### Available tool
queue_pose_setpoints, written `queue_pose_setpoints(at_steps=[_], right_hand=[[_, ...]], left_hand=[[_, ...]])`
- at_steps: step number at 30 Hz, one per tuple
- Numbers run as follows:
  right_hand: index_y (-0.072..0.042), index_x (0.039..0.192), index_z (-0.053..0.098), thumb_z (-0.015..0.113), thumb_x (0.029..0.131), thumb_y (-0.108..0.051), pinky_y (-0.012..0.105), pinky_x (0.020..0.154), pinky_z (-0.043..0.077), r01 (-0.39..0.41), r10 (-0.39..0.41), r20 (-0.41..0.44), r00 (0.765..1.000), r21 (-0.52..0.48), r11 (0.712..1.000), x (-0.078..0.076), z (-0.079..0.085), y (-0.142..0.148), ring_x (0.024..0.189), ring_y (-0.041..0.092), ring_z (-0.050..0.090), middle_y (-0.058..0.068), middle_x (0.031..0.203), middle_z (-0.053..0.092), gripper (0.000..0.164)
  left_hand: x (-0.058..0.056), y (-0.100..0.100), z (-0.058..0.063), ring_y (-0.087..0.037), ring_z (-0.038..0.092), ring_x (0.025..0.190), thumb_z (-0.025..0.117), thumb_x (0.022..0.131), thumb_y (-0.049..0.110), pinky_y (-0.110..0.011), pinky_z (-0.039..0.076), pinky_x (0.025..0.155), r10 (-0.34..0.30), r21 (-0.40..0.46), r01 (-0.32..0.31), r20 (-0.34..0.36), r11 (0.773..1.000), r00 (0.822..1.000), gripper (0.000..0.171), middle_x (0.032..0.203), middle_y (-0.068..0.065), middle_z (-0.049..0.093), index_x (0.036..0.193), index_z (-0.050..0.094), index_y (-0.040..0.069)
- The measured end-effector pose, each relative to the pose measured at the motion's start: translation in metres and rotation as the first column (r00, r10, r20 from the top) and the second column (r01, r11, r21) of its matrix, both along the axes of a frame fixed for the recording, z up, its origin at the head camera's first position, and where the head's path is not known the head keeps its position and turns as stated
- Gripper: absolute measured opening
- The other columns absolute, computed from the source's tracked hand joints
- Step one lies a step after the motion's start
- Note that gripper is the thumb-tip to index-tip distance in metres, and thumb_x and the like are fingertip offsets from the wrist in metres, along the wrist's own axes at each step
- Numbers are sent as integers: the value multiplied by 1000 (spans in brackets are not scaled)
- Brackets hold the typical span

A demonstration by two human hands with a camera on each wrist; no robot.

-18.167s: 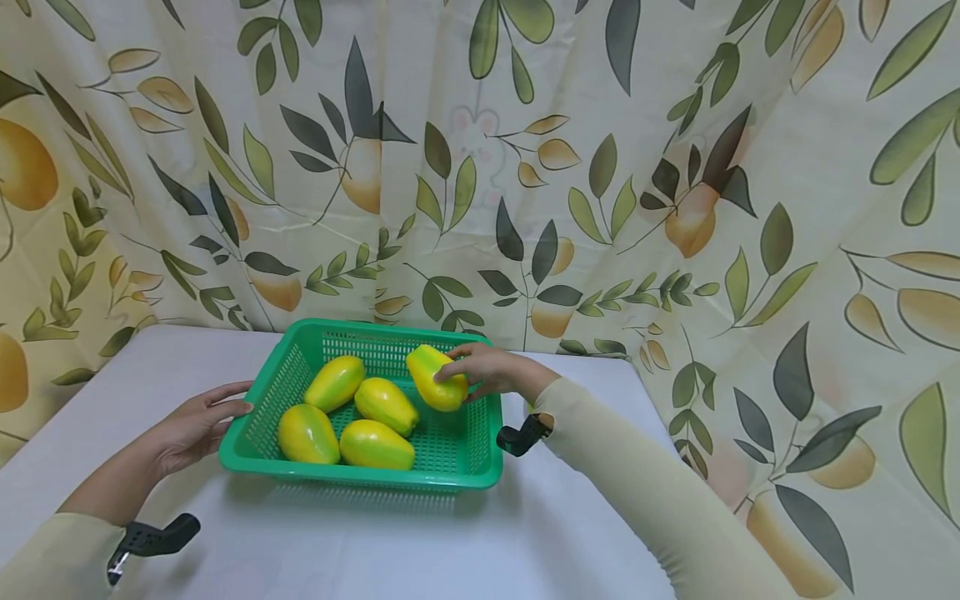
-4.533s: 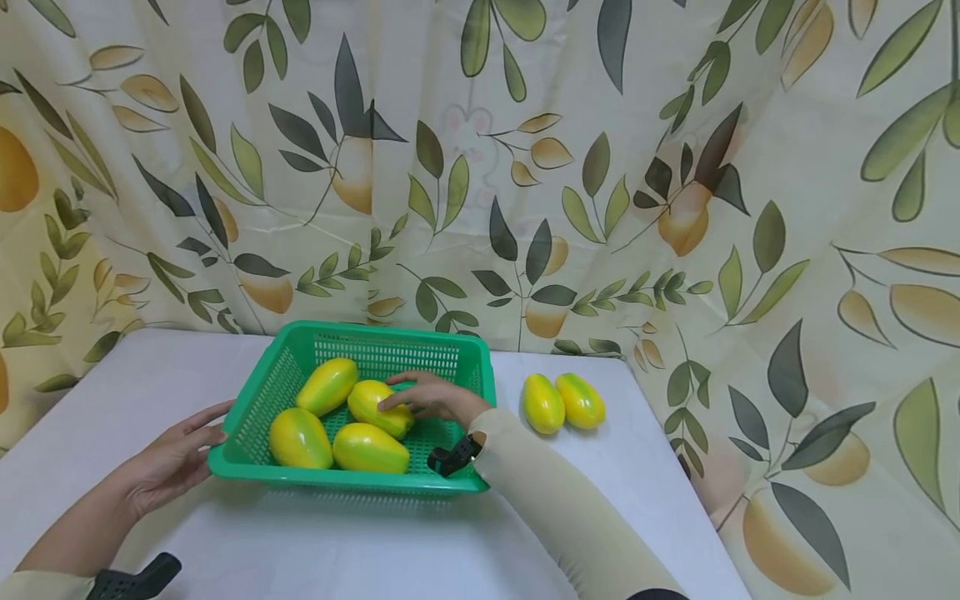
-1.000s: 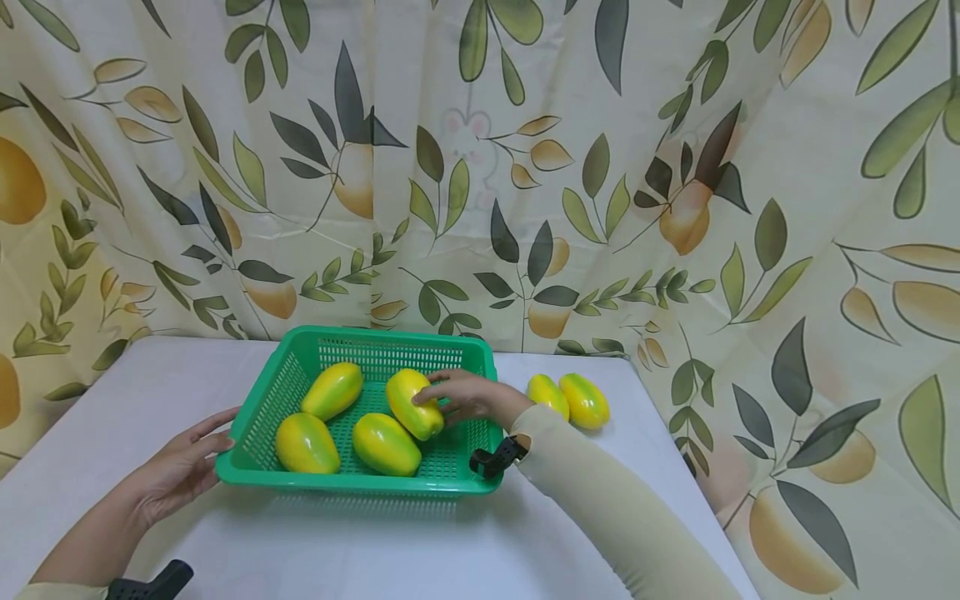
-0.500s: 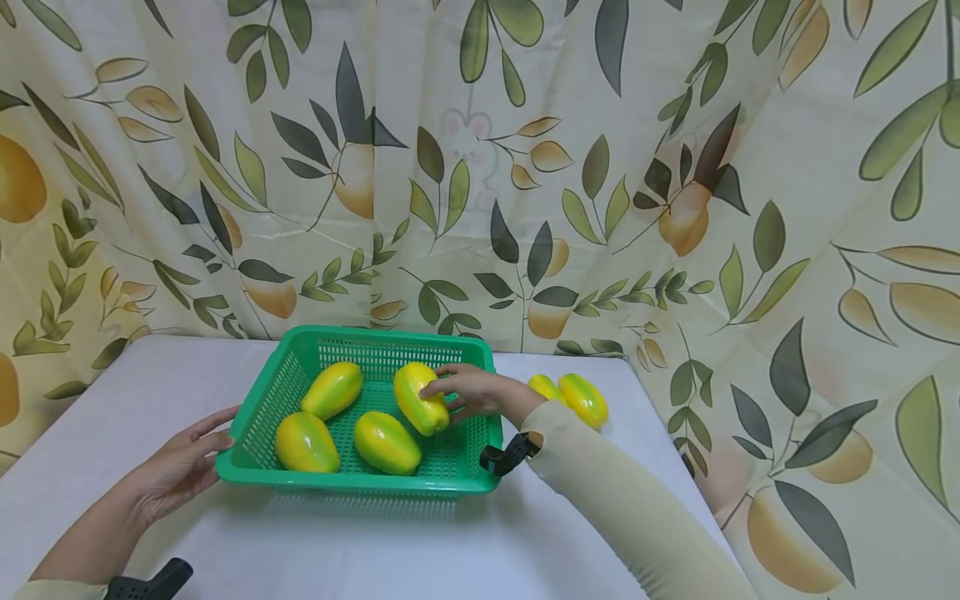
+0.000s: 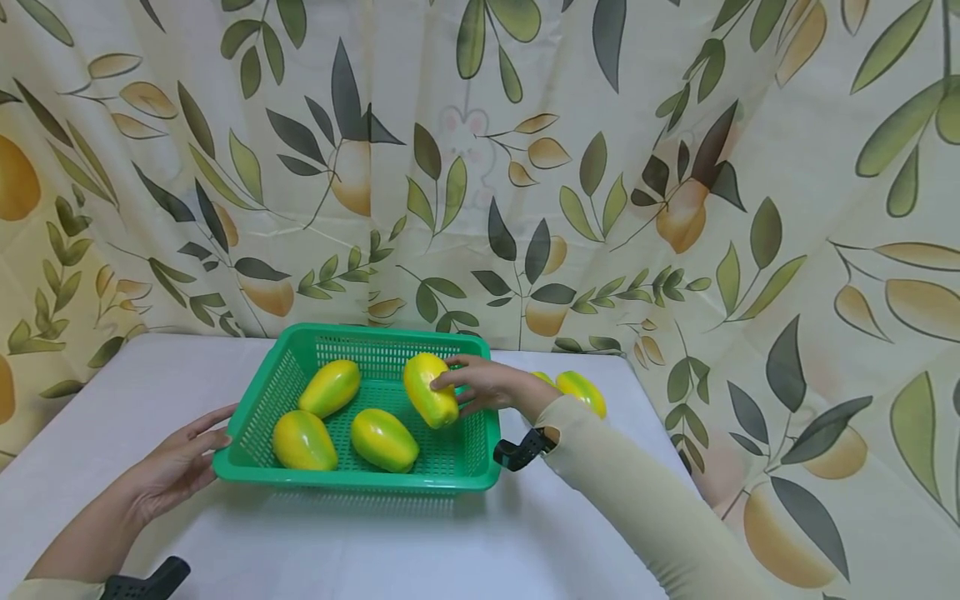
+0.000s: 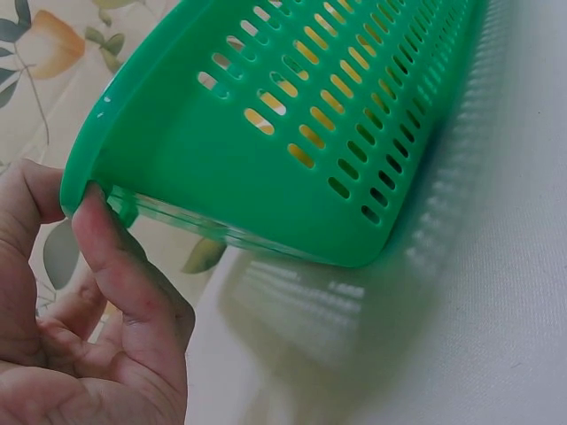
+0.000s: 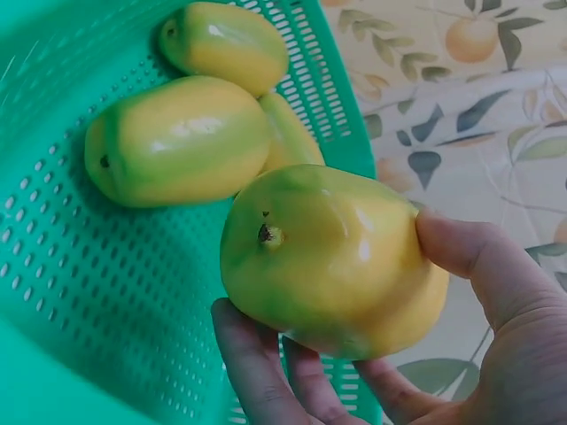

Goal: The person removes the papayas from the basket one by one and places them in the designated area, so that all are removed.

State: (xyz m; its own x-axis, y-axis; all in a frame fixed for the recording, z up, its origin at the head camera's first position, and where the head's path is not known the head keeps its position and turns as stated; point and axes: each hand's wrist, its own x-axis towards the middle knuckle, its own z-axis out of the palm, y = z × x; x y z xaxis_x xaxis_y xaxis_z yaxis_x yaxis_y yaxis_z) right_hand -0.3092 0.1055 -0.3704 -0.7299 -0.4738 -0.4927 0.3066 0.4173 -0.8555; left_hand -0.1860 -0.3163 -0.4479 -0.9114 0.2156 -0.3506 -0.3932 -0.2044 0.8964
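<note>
My right hand [image 5: 487, 385] holds a yellow papaya [image 5: 431, 390] with green streaks over the right part of a green plastic basket [image 5: 352, 477]. In the right wrist view, thumb and fingers curl round this papaya [image 7: 332, 266], its stem end facing the camera. Three more papayas stay in the basket: one at the back [image 5: 330, 388], one at the front left [image 5: 303, 442] and one at the front middle [image 5: 385, 440]. My left hand [image 5: 176, 467] pinches the basket's left rim between thumb and finger, as the left wrist view shows at the rim [image 6: 84, 150].
Two papayas lie on the white-covered table [image 5: 337, 550] to the right of the basket. One papaya [image 5: 581, 392] shows partly, and the right forearm mostly hides the other. A leaf-patterned curtain [image 5: 465, 167] hangs behind the table. Both wrists carry black camera mounts.
About 4.5 seconds ago the right hand reached to a papaya in the basket's middle. Since then it has lifted that papaya and moved right and up. The left hand stays at the rim.
</note>
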Motion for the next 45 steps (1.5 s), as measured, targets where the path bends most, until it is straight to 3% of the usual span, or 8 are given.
queue_pose_setpoints(at_steps=[13,21,29,39,45], right_hand=[[-8,154,22,60,94,-22,49,95,55,-36,36,31,999,-14,999,0,16,16,120,38,57,22,143,39,72],[-10,152,22,60,93,-21,49,94,56,-11,12,45,999,-19,1000,-1,21,22,124,39,55,22,142,42,71],[-8,152,21,60,92,-23,48,94,56,-1,1,9,1000,22,1000,-1,26,30,124,41,53,24,142,41,73],[-6,147,27,60,90,-25,46,90,58,-2,3,-25,1000,34,999,-7,29,43,112,35,60,20,134,46,68],[-8,148,27,60,91,-26,47,92,57,12,-11,-24,1000,46,999,-6,32,50,116,36,58,19,137,46,68]], left_hand=[[1,1,1,-16,73,87,55,99,14,-26,60,80,8,-25,-8,4,1000,1000,31,100,5,69,105,56,44],[0,1,0,-16,73,87,54,99,14,-27,60,80,8,-26,-8,1,1000,1000,31,100,4,69,105,57,44],[-1,0,-1,-17,73,86,54,99,14,-27,60,80,6,-26,-6,4,1000,1000,31,99,3,69,106,55,43],[-1,-1,-3,-17,73,87,54,99,13,-26,60,81,3,-21,-3,4,1000,1000,32,100,3,69,106,56,44],[-1,0,-3,-17,73,87,53,99,12,-27,60,81,2,-17,-2,-2,1000,1000,32,100,3,68,107,55,43]])
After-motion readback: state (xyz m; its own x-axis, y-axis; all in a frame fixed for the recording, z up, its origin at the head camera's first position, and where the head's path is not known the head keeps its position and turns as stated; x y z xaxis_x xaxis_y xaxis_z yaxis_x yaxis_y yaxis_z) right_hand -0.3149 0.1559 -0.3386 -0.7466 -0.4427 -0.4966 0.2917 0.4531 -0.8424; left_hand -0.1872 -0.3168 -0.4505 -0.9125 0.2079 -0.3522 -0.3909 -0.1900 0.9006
